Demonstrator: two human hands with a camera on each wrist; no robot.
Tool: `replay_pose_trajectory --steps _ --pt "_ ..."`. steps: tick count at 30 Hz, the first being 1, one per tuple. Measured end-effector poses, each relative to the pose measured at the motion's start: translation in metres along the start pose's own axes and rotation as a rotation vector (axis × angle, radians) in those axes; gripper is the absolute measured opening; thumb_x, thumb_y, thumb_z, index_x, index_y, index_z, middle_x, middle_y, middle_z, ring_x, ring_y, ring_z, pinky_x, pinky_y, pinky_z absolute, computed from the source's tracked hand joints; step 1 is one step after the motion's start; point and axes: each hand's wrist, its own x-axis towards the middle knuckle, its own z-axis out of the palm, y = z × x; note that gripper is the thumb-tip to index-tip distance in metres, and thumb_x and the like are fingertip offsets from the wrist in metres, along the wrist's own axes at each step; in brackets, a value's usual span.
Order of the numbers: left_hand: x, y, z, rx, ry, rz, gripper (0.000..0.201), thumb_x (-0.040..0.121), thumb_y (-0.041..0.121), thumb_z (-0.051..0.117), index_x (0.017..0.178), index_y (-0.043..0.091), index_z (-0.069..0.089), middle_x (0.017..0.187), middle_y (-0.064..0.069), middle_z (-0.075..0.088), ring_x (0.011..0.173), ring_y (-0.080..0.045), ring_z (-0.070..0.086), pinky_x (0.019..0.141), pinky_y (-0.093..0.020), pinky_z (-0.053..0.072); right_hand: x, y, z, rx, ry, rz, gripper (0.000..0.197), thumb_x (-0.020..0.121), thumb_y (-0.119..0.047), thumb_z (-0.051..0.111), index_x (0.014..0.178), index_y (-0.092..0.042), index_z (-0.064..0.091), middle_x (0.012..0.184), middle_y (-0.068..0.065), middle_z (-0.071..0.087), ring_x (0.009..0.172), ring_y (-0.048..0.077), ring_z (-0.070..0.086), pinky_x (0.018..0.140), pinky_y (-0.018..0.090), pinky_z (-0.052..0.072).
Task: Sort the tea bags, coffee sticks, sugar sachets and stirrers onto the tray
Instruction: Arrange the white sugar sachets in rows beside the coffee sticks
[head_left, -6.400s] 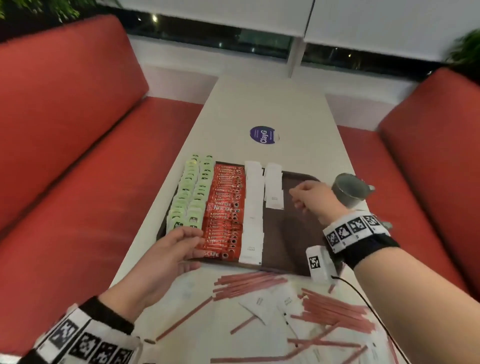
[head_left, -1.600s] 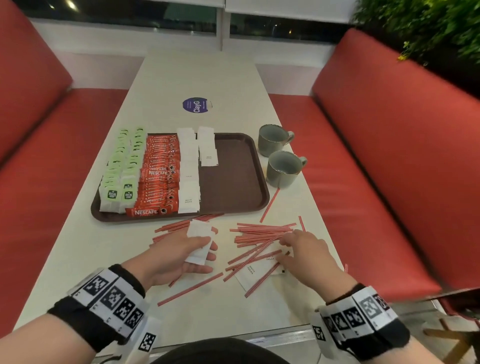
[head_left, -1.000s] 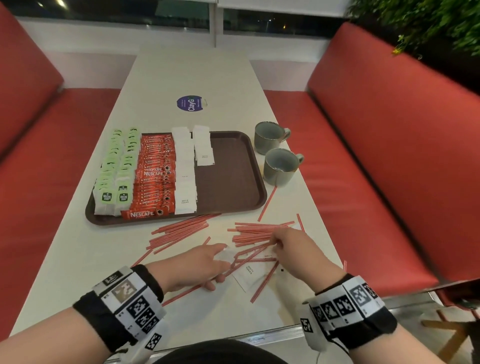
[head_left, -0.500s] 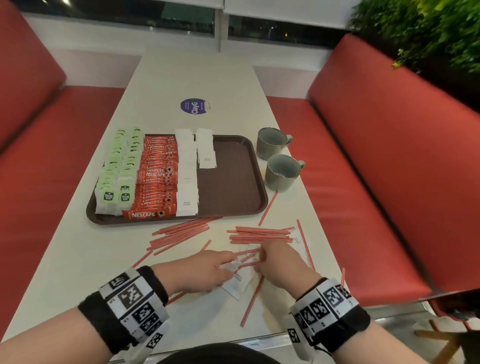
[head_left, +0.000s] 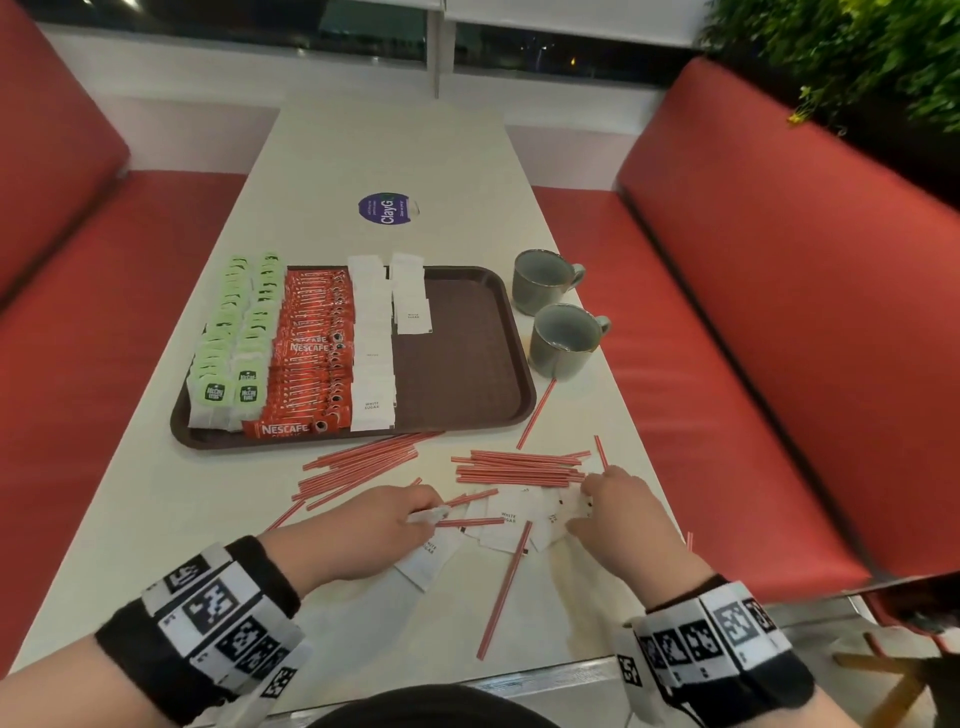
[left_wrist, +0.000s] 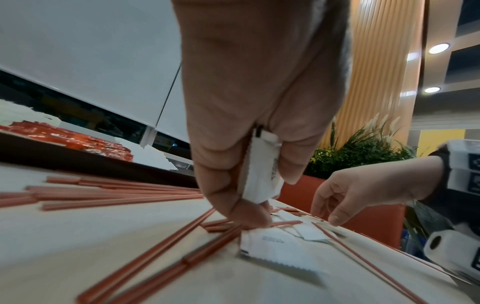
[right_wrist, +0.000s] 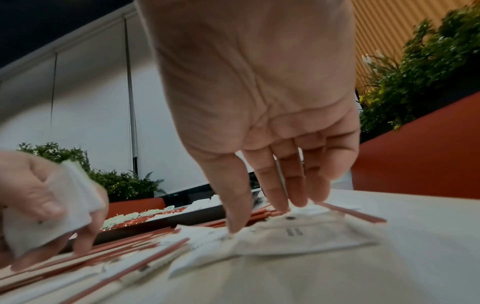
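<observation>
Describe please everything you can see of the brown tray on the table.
The brown tray is a rectangular, plastic-looking tray with rounded corners and a low raised rim, lying flat on the white table. Its left half holds rows of green tea bags, red coffee sticks and white sugar sachets; its right half is bare. Red stirrers lie in front of it. Neither hand touches it.

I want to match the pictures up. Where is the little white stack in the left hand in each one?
Head: the sachets peek from the left hand, bottom middle.
Left wrist: centre, pinched between the fingers.
Right wrist: far left, in the curled fingers.
Shared landmark: the tray.
</observation>
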Motion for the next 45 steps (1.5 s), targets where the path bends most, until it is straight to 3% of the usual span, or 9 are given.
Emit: replay_pose_trajectory --steps 4,9,17,21,25,28,32,38,45 --pt "0.008 0.005 0.008 0.071 -0.017 0.050 0.024 0.098 0.030 0.045 0.120 0.030 0.054 0.118 0.007 0.059 0.102 -0.012 0.053 0.088 -0.028 0.043 -0.001 -0.014 0.002 -0.024 0.005 -0.025 0.044 0.088 -0.047 0.056 0.121 -0.018 0.055 0.117 0.002 0.053 0.111 0.023 0.049 0.088 0.033 0.043" --pt "0.016 -0.004 0.016 0.277 0.042 0.081 0.032 0.091 0.021 0.052 0.121 0.033 0.054 0.127 0.009 0.057 0.108 -0.013 0.053 0.086 -0.025 0.043 0.003 -0.040 0.004 -0.042 0.010 -0.181 0.043 0.086 -0.044 0.059 0.121 -0.019 0.056 0.123 0.002 0.053 0.116 0.023 0.047 0.095 0.036 0.041" --pt "0.019 -0.010 0.024 0.562 0.057 0.168 0.041 0.090 0.014 0.056 0.128 0.029 0.053 0.133 0.007 0.049 0.110 -0.020 0.053 0.086 -0.033 0.049 0.011 -0.057 0.010 -0.119 -0.046 -0.217 0.058 0.078 -0.038 0.070 0.130 -0.020 0.050 0.126 0.002 0.051 0.117 0.026 0.048 0.099 0.040 0.041" --pt "0.020 -0.014 0.023 0.625 0.039 0.181 0.048 0.090 0.013 0.056 0.135 0.028 0.048 0.149 0.005 0.030 0.118 -0.026 0.048 0.089 -0.039 0.049 0.013 -0.061 0.006 -0.103 -0.092 -0.235 0.049 0.081 -0.028 0.067 0.128 -0.023 0.052 0.125 0.001 0.051 0.119 0.025 0.046 0.101 0.043 0.038" --pt "0.018 -0.015 0.024 0.634 0.045 0.204 0.051 0.090 0.010 0.056 0.137 0.029 0.045 0.154 0.002 0.023 0.122 -0.029 0.045 0.091 -0.039 0.047 0.013 -0.057 0.000 0.044 -0.104 -0.233 0.026 0.086 -0.015 0.057 0.109 -0.027 0.060 0.110 -0.005 0.062 0.109 0.022 0.056 0.092 0.037 0.040" --pt "0.016 -0.013 0.023 0.632 0.041 0.192 0.047 0.090 0.007 0.056 0.133 0.025 0.047 0.155 0.001 0.018 0.119 -0.029 0.046 0.087 -0.038 0.047 0.011 -0.051 -0.010 0.170 -0.112 -0.205 0.024 0.088 -0.014 0.056 0.104 -0.031 0.061 0.107 -0.011 0.064 0.105 0.020 0.057 0.097 0.039 0.040" --pt "0.017 -0.012 0.020 0.625 0.039 0.181 0.050 0.089 0.007 0.057 0.134 0.024 0.045 0.158 0.001 0.011 0.123 -0.032 0.043 0.089 -0.040 0.045 0.012 -0.037 -0.020 0.290 -0.066 -0.146 0.015 0.087 -0.012 0.056 0.077 -0.024 0.053 0.077 -0.007 0.058 0.082 0.021 0.056 0.077 0.035 0.046" --pt "0.020 -0.008 0.018 0.623 0.019 0.181 0.053 0.087 0.006 0.060 0.135 0.025 0.046 0.158 0.004 0.013 0.125 -0.029 0.043 0.090 -0.036 0.044 0.006 -0.022 -0.025 0.484 -0.006 -0.116 0.019 0.086 -0.009 0.060 0.073 -0.019 0.052 0.067 -0.008 0.051 0.062 0.007 0.043 0.054 0.020 0.032" --pt "0.021 -0.020 0.021 0.553 0.098 0.229 0.043 0.089 0.009 0.056 0.128 0.027 0.050 0.150 0.005 0.026 0.119 -0.025 0.048 0.083 -0.031 0.046 0.003 -0.007 -0.032 0.612 0.043 -0.074 0.006 0.085 -0.008 0.062 0.081 -0.010 0.059 0.070 -0.002 0.054 0.057 0.011 0.044 0.045 0.014 0.034"
